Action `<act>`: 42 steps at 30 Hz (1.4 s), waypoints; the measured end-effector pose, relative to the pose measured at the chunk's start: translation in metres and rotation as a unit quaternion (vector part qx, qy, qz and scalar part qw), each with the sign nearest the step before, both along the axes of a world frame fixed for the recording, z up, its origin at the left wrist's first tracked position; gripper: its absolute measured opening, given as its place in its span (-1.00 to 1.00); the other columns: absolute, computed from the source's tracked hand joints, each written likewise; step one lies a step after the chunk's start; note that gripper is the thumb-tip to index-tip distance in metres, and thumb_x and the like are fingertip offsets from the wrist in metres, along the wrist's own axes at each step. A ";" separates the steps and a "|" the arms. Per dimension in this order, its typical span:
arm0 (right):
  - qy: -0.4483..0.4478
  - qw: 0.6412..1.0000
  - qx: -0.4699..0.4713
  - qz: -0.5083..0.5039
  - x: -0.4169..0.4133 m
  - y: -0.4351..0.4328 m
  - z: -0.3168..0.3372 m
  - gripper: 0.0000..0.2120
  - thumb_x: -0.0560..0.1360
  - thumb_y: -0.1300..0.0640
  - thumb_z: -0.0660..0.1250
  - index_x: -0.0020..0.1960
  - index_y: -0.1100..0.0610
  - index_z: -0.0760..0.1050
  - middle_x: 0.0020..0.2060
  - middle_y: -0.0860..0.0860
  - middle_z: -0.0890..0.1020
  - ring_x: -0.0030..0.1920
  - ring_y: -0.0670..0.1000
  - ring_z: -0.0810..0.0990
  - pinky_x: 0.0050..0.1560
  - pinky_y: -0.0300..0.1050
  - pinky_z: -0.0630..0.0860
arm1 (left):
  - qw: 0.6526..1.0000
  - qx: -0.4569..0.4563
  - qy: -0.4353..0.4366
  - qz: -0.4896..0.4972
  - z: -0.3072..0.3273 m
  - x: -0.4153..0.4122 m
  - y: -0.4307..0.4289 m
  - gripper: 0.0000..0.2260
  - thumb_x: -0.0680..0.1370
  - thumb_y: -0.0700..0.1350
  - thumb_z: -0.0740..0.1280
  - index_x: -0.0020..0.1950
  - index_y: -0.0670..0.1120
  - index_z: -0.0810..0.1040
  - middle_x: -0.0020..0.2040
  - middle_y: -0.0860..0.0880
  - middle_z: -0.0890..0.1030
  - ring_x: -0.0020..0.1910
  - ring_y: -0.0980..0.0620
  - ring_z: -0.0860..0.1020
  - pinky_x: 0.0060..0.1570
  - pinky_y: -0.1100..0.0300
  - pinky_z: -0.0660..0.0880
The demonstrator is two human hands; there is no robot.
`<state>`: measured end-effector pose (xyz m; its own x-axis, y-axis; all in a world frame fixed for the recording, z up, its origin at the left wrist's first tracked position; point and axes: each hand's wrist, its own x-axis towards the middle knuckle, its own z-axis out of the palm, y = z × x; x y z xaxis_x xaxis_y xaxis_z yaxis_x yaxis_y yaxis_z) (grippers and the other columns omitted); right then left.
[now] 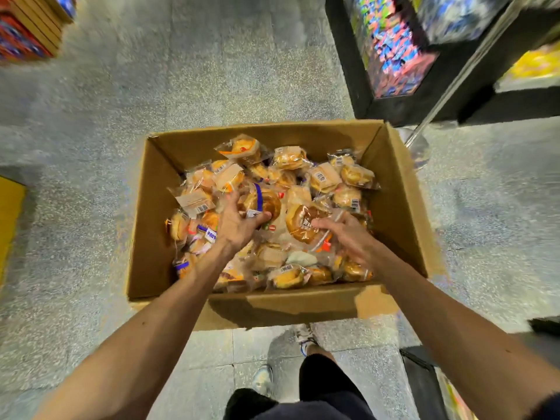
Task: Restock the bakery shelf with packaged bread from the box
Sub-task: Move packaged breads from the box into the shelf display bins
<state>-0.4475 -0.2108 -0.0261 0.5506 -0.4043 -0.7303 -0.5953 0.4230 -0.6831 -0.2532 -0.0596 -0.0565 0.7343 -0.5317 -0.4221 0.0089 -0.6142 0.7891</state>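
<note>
Nearest the lens, the person's dark shorts (318,389) are filling the bottom edge. Light shoes (304,338) are standing on the speckled floor (212,71) just short of the cardboard box (142,237).

At the far left a yellow surface (9,213) is showing at the frame's edge. Above it, a blurred stack of red and blue goods (21,34) is sitting in the corner.

The box is lying open on the floor in the middle, its near flap folded outward toward the shoes. It is holding a loose heap of packaged bread (321,177) in clear wrappers, mostly small golden buns with paper labels.

The left hand (239,225) is reaching in over the left half of the heap. Its fingers are curling over and its thumb is tucking beneath a purple-banded bun (263,201) on top of the pile, gripping it. Just to the right, a round brown loaf (303,222) is resting at the heap's centre.

The right hand (348,234) is lying against that loaf's wrapper, fingers bending over the plastic. Whether they are actually pinching it is not clear.

Beyond the box's right wall a metal pole (454,74) is slanting up past a dark shelf unit (357,86) stocked with blurred, bright packets.
</note>
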 end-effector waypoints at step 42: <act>0.434 0.678 -0.453 -0.383 -0.930 0.644 0.218 0.04 0.07 -0.46 0.33 0.33 0.23 0.40 0.09 0.18 0.40 0.11 0.24 0.46 0.16 0.16 0.47 | 0.495 -0.103 0.111 -0.855 0.229 -0.976 0.294 -0.66 0.53 0.11 0.39 0.25 0.04 0.50 0.15 0.19 0.55 0.15 0.21 0.50 0.08 0.53 0.30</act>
<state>-1.3774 0.4329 0.1924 -0.5531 -0.8277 0.0953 -0.7821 0.4764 -0.4017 -1.2289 0.2348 0.1721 -0.9177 -0.3444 -0.1981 -0.2844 0.2212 0.9328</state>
